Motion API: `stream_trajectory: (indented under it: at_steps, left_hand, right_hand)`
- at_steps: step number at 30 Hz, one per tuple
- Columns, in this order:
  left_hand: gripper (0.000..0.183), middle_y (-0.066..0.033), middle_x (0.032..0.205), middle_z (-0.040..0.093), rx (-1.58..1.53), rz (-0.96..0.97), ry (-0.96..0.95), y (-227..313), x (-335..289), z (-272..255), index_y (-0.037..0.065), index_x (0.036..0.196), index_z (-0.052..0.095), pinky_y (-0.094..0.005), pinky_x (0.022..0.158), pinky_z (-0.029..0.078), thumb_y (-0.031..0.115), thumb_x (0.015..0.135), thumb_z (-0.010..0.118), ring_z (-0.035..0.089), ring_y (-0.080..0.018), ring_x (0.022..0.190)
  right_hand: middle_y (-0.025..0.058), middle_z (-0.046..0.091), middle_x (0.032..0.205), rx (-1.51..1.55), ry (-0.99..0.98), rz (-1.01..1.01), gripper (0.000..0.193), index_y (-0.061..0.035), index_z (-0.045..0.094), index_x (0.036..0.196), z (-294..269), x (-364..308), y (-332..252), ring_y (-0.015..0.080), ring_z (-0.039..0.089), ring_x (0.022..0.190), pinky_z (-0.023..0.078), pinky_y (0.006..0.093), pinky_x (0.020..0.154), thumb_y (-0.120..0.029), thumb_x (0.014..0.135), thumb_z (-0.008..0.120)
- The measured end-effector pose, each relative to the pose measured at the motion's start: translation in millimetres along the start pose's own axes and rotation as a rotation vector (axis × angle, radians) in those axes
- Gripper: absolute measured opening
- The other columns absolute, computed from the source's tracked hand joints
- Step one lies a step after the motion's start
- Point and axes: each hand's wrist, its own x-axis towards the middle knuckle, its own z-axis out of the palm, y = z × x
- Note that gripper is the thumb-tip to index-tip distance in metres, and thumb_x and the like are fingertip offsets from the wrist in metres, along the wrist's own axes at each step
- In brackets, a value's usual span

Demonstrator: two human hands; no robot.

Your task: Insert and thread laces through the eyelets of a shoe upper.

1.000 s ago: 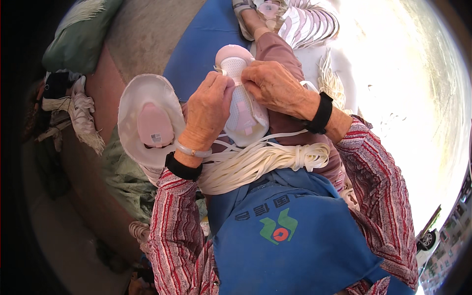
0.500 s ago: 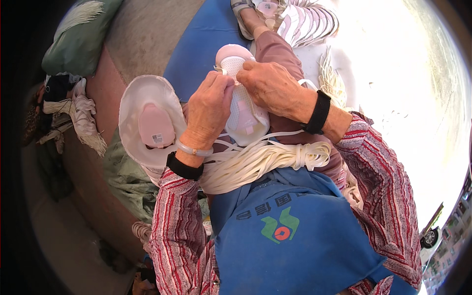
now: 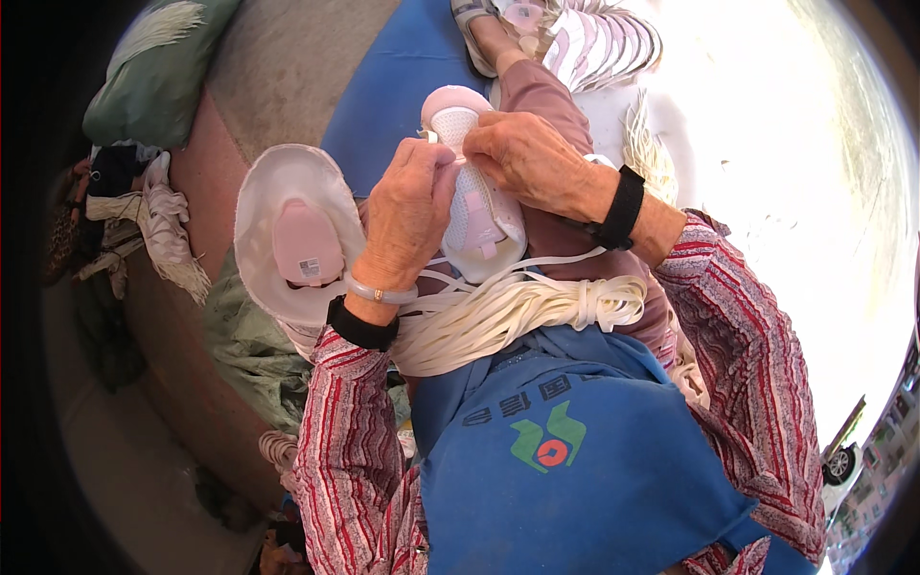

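A white and pale pink shoe upper point(image 3: 472, 213) lies on my lap with its rounded pink end away from me. My left hand point(image 3: 412, 206) is closed at its left edge, pinching a cream shoelace point(image 3: 430, 136) whose short end sticks out above the fingertips. From the right, my right hand point(image 3: 532, 158) bends over the upper, thumb and fingers pressed together; what they grip is hidden. The two sets of fingertips almost meet over the upper's middle. Closer to my body, a tied bundle of cream shoelaces point(image 3: 498, 321) rests across my blue apron point(image 3: 575, 460).
Left of my lap sits another white shoe upper point(image 3: 254, 206) with a pink patch. Several stacked uppers point(image 3: 606, 48) lie beyond my leg, near loose laces point(image 3: 648, 149). A green sack point(image 3: 158, 91) carries more laces at the far left; the ground at right is glaringly bright.
My right hand has turned slightly, its fingers curling down closer to the upper, and its wrist has shifted a little. My left hand stays almost in place.
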Motion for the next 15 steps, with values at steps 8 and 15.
stream_trajectory:
  at_steps: [8,15]
  left_hand:
    - [0.025,-0.0144,0.095,0.064,-0.255,-0.4,-0.045,-9.9,-14.6,0.3,0.0,0.102,0.062,-0.0365,0.071,0.052,0.007,0.079,0.07,0.066,-0.0263,0.077]
    - [0.02,-0.0122,0.092,0.066,-0.251,-0.468,-0.079,-8.4,-8.2,-2.3,0.002,0.096,0.064,-0.035,0.072,0.053,0.01,0.08,0.071,0.066,-0.0242,0.076]
  right_hand:
    - [0.0198,0.063,0.086,0.072,-0.092,0.101,0.008,0.0008,0.06,0.089,-4.6,3.1,-8.0,0.0385,0.062,0.078,0.048,0.0425,0.068,-0.004,0.083,0.058]
    - [0.0193,0.063,0.086,-0.08,-0.002,-0.027,0.017,-0.0018,0.057,0.1,0.8,1.0,-13.2,0.0373,0.064,0.078,0.049,0.0434,0.067,-0.006,0.084,0.059]
